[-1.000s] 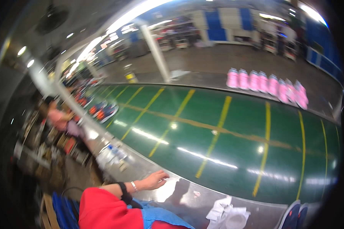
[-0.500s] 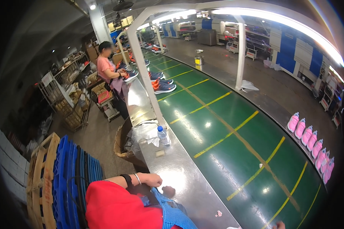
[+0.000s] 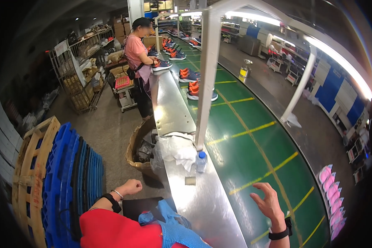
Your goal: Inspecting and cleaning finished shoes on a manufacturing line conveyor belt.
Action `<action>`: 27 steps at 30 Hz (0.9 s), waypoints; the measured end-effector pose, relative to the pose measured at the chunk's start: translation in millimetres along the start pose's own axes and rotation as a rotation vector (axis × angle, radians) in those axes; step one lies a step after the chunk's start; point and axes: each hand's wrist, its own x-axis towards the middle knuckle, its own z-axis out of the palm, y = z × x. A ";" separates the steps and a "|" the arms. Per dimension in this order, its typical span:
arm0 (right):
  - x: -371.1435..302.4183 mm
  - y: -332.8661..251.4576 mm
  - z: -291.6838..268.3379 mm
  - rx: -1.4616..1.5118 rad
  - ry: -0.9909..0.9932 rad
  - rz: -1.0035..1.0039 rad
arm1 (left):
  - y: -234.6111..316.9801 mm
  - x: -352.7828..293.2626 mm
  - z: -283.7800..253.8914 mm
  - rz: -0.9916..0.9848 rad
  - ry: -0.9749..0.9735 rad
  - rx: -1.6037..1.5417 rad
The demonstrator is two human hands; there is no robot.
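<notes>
My left hand (image 3: 130,187) is closed in a loose fist to the left of the metal ledge (image 3: 206,202), with nothing showing in it. Over the green conveyor belt (image 3: 244,161) my right hand (image 3: 270,203) is open, thumb and fingers apart and curved, holding nothing. On the ledge ahead stand a clear bottle with a blue cap (image 3: 201,162) and a small beige block (image 3: 190,180). Crumpled white plastic and cloth (image 3: 175,146) lie just beyond them. Dark sneakers with orange linings (image 3: 201,91) stand farther up the belt.
A white post (image 3: 206,82) rises beside the ledge. At left are an open cardboard box (image 3: 138,151), blue plastic pallets (image 3: 68,173) and a wooden pallet (image 3: 34,173). A co-worker (image 3: 137,56) handles a sneaker at the far ledge. Pink shoe-shaped pieces (image 3: 332,194) line the right edge.
My left hand has moved left, off the ledge. My right hand has come up from the lower edge over the belt. The view has turned, and the sneakers appear farther right.
</notes>
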 end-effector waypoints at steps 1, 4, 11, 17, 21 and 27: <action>25.3 -16.8 7.7 0.002 0.001 -0.055 | -2.7 19.9 -11.9 0.039 0.117 -0.013; 110.1 -61.4 24.0 -0.012 0.055 -0.192 | -2.4 121.1 -62.5 0.104 0.274 -0.175; 311.9 -122.9 101.5 0.754 0.386 -0.272 | 17.3 420.0 -167.2 0.446 0.258 -0.091; 326.2 -144.7 126.1 0.340 0.710 -0.186 | 40.6 611.8 -203.6 0.313 0.270 0.180; 328.4 -152.0 126.7 0.330 0.672 -0.030 | 53.8 704.2 -196.8 0.325 0.373 0.479; 344.4 -144.7 126.1 0.336 0.664 0.111 | 53.8 804.6 -165.7 0.129 0.240 0.819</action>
